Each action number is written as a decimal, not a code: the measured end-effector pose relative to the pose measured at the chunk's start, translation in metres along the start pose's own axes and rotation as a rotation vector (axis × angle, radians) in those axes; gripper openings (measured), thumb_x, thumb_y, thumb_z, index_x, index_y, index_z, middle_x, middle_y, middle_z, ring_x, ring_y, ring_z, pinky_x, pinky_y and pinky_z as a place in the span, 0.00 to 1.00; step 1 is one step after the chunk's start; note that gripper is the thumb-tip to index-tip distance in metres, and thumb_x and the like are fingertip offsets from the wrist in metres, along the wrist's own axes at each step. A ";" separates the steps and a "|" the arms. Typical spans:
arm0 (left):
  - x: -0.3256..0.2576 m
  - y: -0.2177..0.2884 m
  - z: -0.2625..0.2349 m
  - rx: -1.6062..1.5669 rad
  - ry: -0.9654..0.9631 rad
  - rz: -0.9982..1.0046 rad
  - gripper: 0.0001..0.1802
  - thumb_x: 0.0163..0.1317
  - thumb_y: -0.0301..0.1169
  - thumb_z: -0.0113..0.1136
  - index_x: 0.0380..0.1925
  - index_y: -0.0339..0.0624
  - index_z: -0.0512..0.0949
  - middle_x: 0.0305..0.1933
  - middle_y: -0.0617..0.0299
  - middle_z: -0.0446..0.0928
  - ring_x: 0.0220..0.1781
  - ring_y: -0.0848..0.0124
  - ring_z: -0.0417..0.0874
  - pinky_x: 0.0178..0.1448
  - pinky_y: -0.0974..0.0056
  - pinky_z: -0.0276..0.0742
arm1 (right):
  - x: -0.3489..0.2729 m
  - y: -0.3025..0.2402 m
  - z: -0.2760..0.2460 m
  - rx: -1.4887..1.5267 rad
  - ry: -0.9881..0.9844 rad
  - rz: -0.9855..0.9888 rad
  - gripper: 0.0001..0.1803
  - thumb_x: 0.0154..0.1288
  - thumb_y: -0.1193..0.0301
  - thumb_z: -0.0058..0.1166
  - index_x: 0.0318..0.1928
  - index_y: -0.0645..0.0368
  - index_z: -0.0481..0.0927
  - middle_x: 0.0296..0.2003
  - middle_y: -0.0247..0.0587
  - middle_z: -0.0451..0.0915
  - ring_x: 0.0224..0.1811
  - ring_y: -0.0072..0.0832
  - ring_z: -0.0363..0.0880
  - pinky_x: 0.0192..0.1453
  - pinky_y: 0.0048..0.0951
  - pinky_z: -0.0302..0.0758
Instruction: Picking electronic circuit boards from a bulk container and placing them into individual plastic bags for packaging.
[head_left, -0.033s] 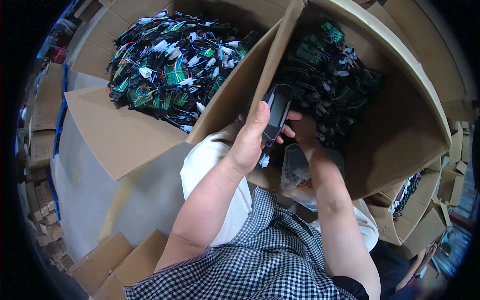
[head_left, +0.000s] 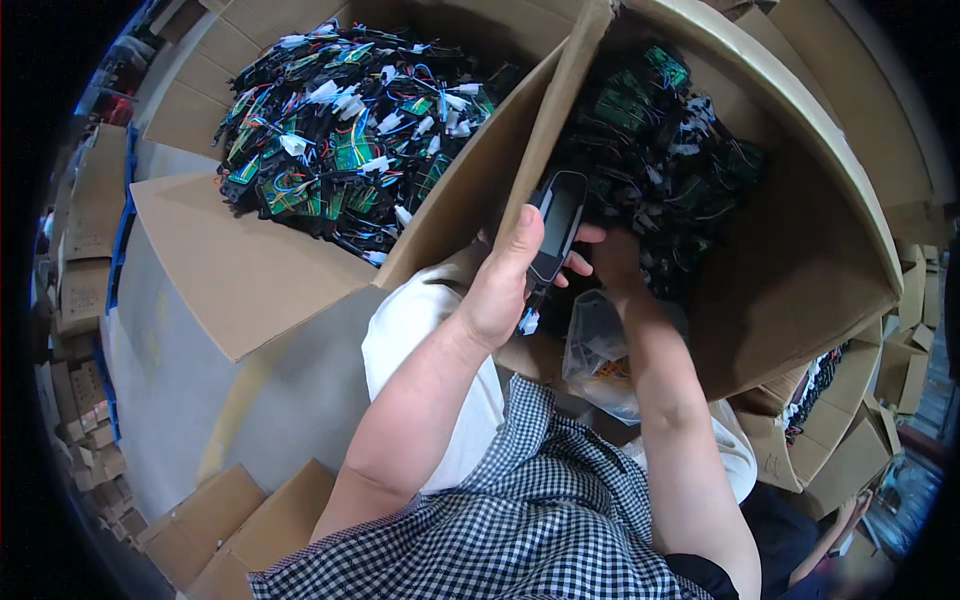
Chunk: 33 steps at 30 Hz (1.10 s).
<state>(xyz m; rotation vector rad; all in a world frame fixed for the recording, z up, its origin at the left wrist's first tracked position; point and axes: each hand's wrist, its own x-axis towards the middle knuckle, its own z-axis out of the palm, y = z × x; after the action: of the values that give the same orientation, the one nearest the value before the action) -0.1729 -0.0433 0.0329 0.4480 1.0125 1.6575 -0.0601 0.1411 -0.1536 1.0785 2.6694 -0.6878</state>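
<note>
My left hand [head_left: 498,290] is wrapped round a black handheld display unit [head_left: 558,228] with a grey screen, thumb along its near side and fingertips showing past its far edge. A short lead with a white connector [head_left: 529,322] hangs below the unit. Inside the right-hand cardboard box [head_left: 800,290], my right hand [head_left: 617,262] reaches down in shadow beside the unit. Its fingers are hidden, so what they touch cannot be made out. Close by lies a heap of green circuit boards with black leads [head_left: 660,150]. A clear plastic bag [head_left: 598,350] with yellow-orange pieces sits under my right forearm.
A second open carton [head_left: 250,270] on the left holds a large pile of wired circuit boards [head_left: 350,150]. A cardboard wall [head_left: 545,120] stands between the two piles. Folded cartons [head_left: 240,530] lie at lower left. At lower right, another person's arm [head_left: 835,535] shows.
</note>
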 end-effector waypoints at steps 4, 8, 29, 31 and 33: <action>-0.004 0.001 -0.003 0.066 -0.004 -0.019 0.35 0.70 0.59 0.29 0.64 0.44 0.61 0.55 0.54 0.74 0.47 0.72 0.77 0.47 0.69 0.72 | -0.037 -0.012 -0.082 0.208 0.483 0.137 0.20 0.58 0.70 0.56 0.52 0.60 0.77 0.43 0.48 0.81 0.44 0.43 0.80 0.45 0.39 0.76; -0.005 -0.006 0.004 0.138 0.041 -0.048 0.33 0.69 0.58 0.35 0.61 0.44 0.65 0.53 0.55 0.75 0.46 0.73 0.78 0.46 0.70 0.72 | -0.108 -0.017 -0.136 1.499 0.727 0.012 0.23 0.62 0.76 0.56 0.56 0.71 0.71 0.45 0.44 0.79 0.44 0.26 0.79 0.48 0.29 0.75; -0.053 -0.047 0.042 -0.062 -0.236 -0.123 0.20 0.62 0.27 0.55 0.55 0.34 0.71 0.54 0.52 0.76 0.51 0.62 0.81 0.52 0.60 0.80 | -0.236 -0.110 -0.064 0.856 0.538 0.056 0.12 0.66 0.72 0.52 0.46 0.62 0.80 0.22 0.40 0.80 0.27 0.18 0.79 0.31 0.22 0.75; -0.052 -0.039 0.042 -0.065 -0.165 -0.122 0.19 0.63 0.26 0.54 0.53 0.33 0.72 0.51 0.52 0.77 0.46 0.63 0.83 0.50 0.60 0.81 | -0.242 -0.101 -0.050 0.808 0.608 -0.106 0.12 0.65 0.74 0.52 0.46 0.66 0.79 0.26 0.41 0.81 0.27 0.22 0.80 0.32 0.22 0.75; -0.042 -0.034 0.031 -0.018 -0.092 -0.035 0.19 0.62 0.27 0.55 0.53 0.34 0.71 0.51 0.51 0.77 0.39 0.66 0.83 0.42 0.62 0.82 | -0.253 -0.090 -0.039 0.864 0.568 -0.147 0.11 0.60 0.75 0.55 0.43 0.68 0.79 0.31 0.50 0.81 0.32 0.39 0.81 0.35 0.32 0.75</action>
<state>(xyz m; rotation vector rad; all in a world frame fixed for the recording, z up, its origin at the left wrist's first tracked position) -0.1158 -0.0677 0.0321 0.4878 0.9323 1.5993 0.0602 -0.0506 -0.0042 1.4229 2.9643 -1.9376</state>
